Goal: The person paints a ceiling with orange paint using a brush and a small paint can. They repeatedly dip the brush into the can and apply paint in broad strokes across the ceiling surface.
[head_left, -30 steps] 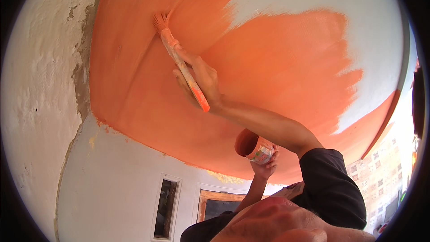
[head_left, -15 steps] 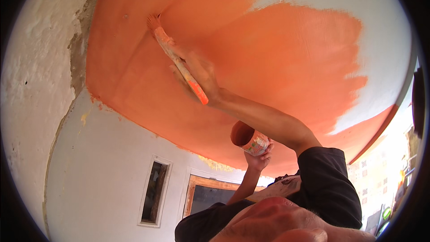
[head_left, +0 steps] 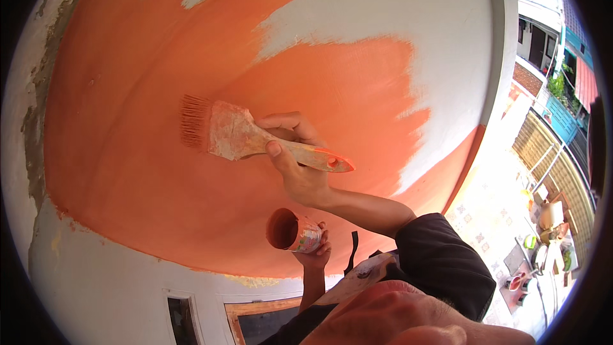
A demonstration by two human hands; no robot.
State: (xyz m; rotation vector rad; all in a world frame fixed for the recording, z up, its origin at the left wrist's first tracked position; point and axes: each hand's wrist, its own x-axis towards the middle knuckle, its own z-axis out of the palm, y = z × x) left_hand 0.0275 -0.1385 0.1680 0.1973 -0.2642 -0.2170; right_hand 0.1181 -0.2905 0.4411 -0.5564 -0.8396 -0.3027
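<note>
While bristles (head_left: 195, 121) splay, the brush (head_left: 231, 131) — flat, paint-crusted — tapers.

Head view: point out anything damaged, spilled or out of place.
The left wall looks damaged: a ragged brownish strip breaks its pale surface. Nearby, the orange paint has an uneven lower-left border, with stray smears on the pale grey wall. The paintbrush shows no drips.

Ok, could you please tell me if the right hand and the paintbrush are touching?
Touching. The head view shows it plainly: the right hand grips the paintbrush, with its thumb pressed on the handle.
</note>
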